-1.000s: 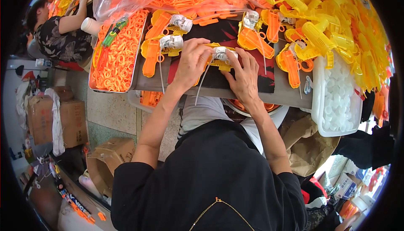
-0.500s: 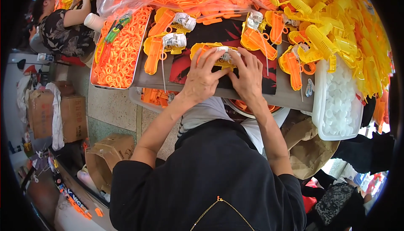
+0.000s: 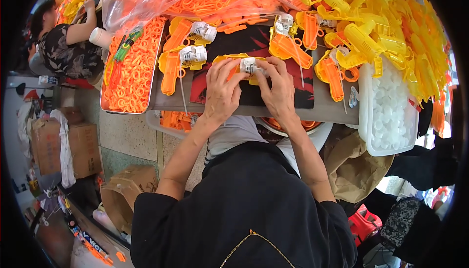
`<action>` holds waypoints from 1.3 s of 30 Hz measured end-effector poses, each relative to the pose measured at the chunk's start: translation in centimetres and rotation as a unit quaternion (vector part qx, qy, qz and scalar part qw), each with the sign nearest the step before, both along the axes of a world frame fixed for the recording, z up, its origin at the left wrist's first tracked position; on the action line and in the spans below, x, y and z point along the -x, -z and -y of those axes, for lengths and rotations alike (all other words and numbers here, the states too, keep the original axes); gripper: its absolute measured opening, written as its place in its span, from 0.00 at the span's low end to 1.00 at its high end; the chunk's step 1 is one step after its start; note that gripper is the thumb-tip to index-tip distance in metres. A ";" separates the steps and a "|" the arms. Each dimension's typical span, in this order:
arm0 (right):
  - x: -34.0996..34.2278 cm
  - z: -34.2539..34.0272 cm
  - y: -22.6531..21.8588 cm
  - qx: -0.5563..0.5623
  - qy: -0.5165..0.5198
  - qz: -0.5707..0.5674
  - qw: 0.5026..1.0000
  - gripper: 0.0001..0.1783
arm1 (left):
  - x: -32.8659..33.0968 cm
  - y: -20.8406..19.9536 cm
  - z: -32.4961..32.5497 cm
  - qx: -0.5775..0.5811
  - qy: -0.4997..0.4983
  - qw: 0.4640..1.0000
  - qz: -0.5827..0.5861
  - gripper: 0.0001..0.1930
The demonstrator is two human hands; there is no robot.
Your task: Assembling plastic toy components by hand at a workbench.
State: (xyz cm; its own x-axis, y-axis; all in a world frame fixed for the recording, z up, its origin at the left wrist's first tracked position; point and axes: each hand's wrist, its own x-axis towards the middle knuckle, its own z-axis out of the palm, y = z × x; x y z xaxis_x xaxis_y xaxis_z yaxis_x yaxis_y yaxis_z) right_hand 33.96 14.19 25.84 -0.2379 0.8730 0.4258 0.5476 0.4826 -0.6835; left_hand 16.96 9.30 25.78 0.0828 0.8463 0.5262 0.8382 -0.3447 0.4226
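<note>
Both hands work at a yellow toy gun shell lying on the dark red-and-black mat. A white and clear mechanism shows in the gap between my fingers. My left hand curls its fingers over the shell's left part, hiding much of it. My right hand presses thumb and fingers against the mechanism's right side. Similar part-built toy guns with orange pieces lie around: one toy gun on the left, another beyond my right hand, and one more farther right.
At left stands a metal tray of orange rings, with coloured wires on top. Clear plastic covers orange parts at the back. Yellow shells pile up right, above a white bin of translucent caps. A co-worker sits far left.
My hands have drawn slightly apart, uncovering more of the white mechanism. The fingers of my right hand have shifted to its side. The whole view has moved a little.
</note>
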 end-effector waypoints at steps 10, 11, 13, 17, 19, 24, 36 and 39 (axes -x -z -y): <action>1.2 0.4 0.7 -0.035 0.051 -0.020 0.998 0.20 | 0.1 -1.9 -1.0 -0.005 0.029 0.998 -0.060 0.23; 1.3 0.5 0.8 -0.037 0.048 -0.018 0.998 0.21 | 0.1 -2.3 -1.4 -0.001 0.030 0.997 -0.077 0.23; 1.4 0.7 0.8 -0.038 0.041 -0.015 0.998 0.21 | 0.9 -1.8 -2.0 -0.004 0.052 0.995 -0.087 0.22; 1.0 0.6 1.5 -0.054 0.066 0.009 0.996 0.24 | 0.1 -1.2 -3.2 -0.018 0.058 0.997 -0.040 0.16; 0.6 0.4 1.3 -0.059 0.056 0.006 0.997 0.24 | 0.2 -1.1 -3.3 -0.017 0.073 0.996 -0.038 0.16; -4.9 2.4 -0.8 -0.106 0.092 0.002 0.990 0.27 | 0.6 -1.4 -0.6 0.032 0.050 0.992 -0.113 0.24; -15.3 -1.4 1.5 0.014 0.307 0.015 0.952 0.16 | 0.0 0.1 -0.9 0.042 0.024 0.992 -0.116 0.29; -15.4 -1.3 1.5 0.006 0.302 -0.023 0.953 0.16 | -0.2 0.0 -0.8 0.040 0.022 0.992 -0.118 0.30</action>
State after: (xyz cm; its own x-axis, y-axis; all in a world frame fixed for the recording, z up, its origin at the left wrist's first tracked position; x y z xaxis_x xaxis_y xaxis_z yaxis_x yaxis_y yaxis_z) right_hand 49.32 15.51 24.35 0.3278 0.8494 0.4137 0.6930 0.0815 -0.7163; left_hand 17.17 10.15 25.74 0.2334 0.8776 0.4187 0.9022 -0.3560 0.2434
